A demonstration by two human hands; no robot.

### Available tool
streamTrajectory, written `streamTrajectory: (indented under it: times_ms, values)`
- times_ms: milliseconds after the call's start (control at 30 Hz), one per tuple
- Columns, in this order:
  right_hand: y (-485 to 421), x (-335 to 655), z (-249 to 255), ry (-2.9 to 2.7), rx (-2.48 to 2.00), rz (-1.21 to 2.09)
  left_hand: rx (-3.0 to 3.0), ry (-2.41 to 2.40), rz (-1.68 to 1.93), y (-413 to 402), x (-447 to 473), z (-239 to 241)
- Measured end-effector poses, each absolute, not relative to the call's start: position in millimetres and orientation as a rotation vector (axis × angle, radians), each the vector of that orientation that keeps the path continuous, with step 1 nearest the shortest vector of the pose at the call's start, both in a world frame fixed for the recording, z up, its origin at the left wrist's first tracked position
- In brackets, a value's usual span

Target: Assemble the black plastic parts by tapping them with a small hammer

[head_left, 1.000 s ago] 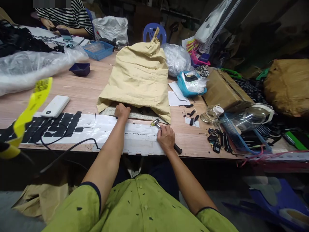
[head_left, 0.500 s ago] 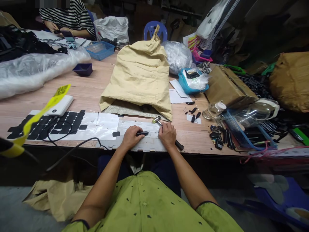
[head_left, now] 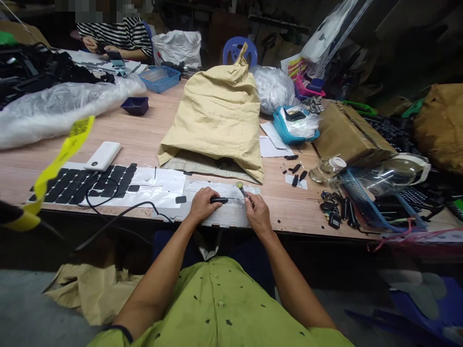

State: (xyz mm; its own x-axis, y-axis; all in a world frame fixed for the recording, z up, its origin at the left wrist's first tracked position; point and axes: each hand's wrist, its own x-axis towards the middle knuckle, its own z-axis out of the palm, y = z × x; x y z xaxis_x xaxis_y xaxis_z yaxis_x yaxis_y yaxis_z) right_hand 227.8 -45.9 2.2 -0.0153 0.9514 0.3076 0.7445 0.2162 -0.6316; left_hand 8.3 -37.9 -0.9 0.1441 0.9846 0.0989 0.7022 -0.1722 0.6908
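Note:
My left hand (head_left: 201, 206) rests at the table's front edge, its fingers closed on a small black piece with a thin rod (head_left: 219, 199) pointing right. Its exact kind is too small to tell. Opposite it, my right hand (head_left: 258, 213) is wrapped round a small hammer (head_left: 239, 185), whose yellowish head points away from me; the palm hides most of the handle. Beneath both hands lies a pale, worn work plate (head_left: 231, 219). A flat black rounded piece (head_left: 181, 199) lies left of my left hand.
A beige cloth sack (head_left: 217, 115) stands just behind the plate. To the left are a sheet of black stickers (head_left: 119, 180), a white power bank (head_left: 104, 155) and a cable. Rightward lie small black parts (head_left: 299, 178), key fobs (head_left: 333, 212) and a blue basket (head_left: 376, 207). Another person in stripes (head_left: 115, 38) sits across.
The hammer has turned in my right hand: its handle, which stuck out below the hand, is now hidden. My left hand keeps the black piece. The whole view has shifted slightly.

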Motion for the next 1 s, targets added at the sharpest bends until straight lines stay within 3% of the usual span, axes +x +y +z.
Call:
streamTrajectory:
  times_ms: [767,1000]
  values:
    - [-80.6,192.4,14.3,-1.912,-1.296,0.572,1.924,1.646,0.78,-38.2,14.5,-1.3]
    - [-44.4,217.9,9.5,-1.864,-1.578,0.224,1.922,1.645,0.787,-38.2,15.1,-1.4]
